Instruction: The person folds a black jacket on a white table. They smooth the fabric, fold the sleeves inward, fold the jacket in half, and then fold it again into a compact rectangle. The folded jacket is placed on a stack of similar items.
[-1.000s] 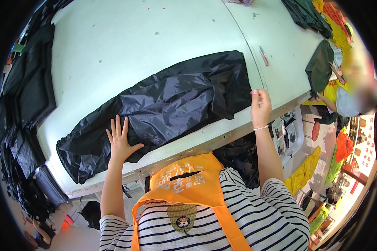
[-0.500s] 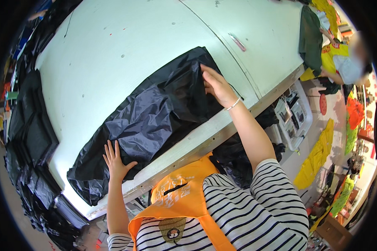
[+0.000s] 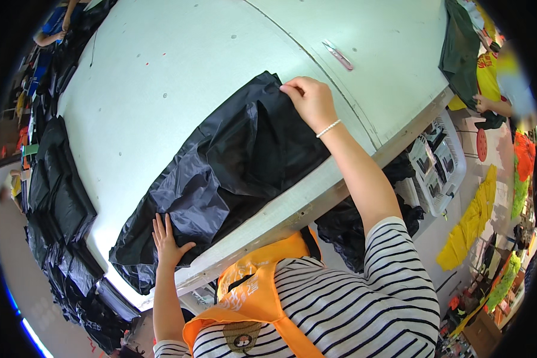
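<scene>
Could totally rumple black cloth point(image 3: 224, 173) by yanking its right edge, pinched in right fingers point(image 3: 296, 86), against left fingers point(image 3: 169, 229) splayed on its left.

Black cloth point(image 3: 253, 143) partly hidden beneath left hand point(image 3: 169, 248)

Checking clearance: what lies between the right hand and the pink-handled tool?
In the head view, pale tabletop crossed by a dark line separates right hand and pink-handled tool.

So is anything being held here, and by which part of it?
Yes, the black cloth: the right hand pinches its right end, near the far corner, between the fingers. The left hand just lies flat on it.
</scene>
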Motion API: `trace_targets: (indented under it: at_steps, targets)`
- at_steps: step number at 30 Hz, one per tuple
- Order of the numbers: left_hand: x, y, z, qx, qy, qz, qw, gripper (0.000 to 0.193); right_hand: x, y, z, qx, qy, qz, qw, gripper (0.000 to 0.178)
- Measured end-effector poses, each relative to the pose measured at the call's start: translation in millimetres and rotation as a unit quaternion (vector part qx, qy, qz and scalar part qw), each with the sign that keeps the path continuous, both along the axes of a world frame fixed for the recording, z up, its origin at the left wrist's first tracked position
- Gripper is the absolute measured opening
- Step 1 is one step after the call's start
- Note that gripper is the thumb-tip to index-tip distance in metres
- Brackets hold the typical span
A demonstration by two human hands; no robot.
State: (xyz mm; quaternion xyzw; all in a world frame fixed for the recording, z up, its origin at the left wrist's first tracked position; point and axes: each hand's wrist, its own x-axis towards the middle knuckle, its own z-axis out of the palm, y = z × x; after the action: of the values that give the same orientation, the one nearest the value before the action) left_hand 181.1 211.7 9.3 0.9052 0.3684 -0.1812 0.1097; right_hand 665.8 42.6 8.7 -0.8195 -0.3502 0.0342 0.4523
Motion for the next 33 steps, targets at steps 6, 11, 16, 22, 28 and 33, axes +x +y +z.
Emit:
trace_targets:
  at_steps: [6,11,16,22,28,33]
  targets:
    - [8,0,6,0.0,-0.013,-0.012,1.0,0.118,17,8,-4,0.05,-0.071,0.015,0.996,0.013]
    - [34,71,73,-0.227,0.105,0.121,0.961,0.068,44,-5,17,-0.042,0.231,0.132,0.963,0.017]
    - [247,74,124,-0.154,-0.237,-0.022,0.959,0.017,57,-2,44,-0.051,0.404,0.226,0.885,0.023]
    - [418,10,96,-0.307,-0.281,-0.191,0.889,0.024,80,0,81,-0.078,0.422,0.227,0.874,0.025]
    - [461,10,48,-0.225,-0.214,-0.239,0.92,0.022,99,-3,94,-0.018,0.39,0.213,0.896,0.023]
    - [443,-7,63,-0.2,-0.226,-0.314,0.9,0.035,125,-53,80,0.036,0.312,0.159,0.936,0.023]
